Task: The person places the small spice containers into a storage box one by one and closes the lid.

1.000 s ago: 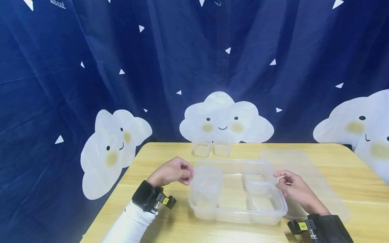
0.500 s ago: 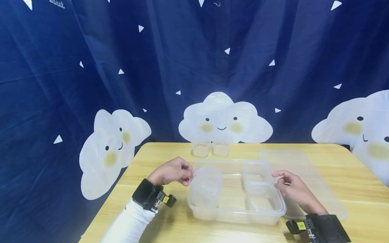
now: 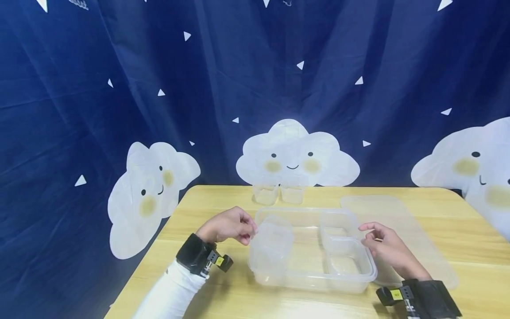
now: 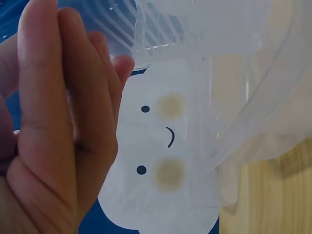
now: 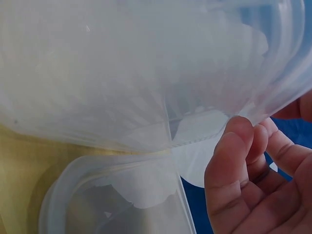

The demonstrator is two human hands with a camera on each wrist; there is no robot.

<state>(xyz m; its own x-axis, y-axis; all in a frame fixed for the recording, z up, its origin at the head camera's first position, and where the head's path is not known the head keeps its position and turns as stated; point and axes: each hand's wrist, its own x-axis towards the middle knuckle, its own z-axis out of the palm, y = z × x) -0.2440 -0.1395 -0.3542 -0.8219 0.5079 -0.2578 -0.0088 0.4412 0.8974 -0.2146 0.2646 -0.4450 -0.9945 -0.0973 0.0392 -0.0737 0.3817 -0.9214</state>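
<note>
A large clear plastic box sits in the middle of the table. Inside its left part, a smaller translucent plastic container lies at a tilt. My left hand pinches at that container's left side, by the box's rim; in the left wrist view the contact is hidden behind my fingers. Two small clear containers, a rear one and a front one, stand in the box's right part. My right hand holds the box's right rim with bent fingers, and in the right wrist view its fingertips meet the box wall.
Two small clear cups stand side by side at the table's back edge. A flat translucent lid lies right of the box, partly under my right arm. Behind the wooden table hangs a dark blue curtain with clouds.
The smaller container in the box's left part has turned and tilted more, with its far edge now slanted. Both hands stay nearly in place, and the camera view shifts slightly.
</note>
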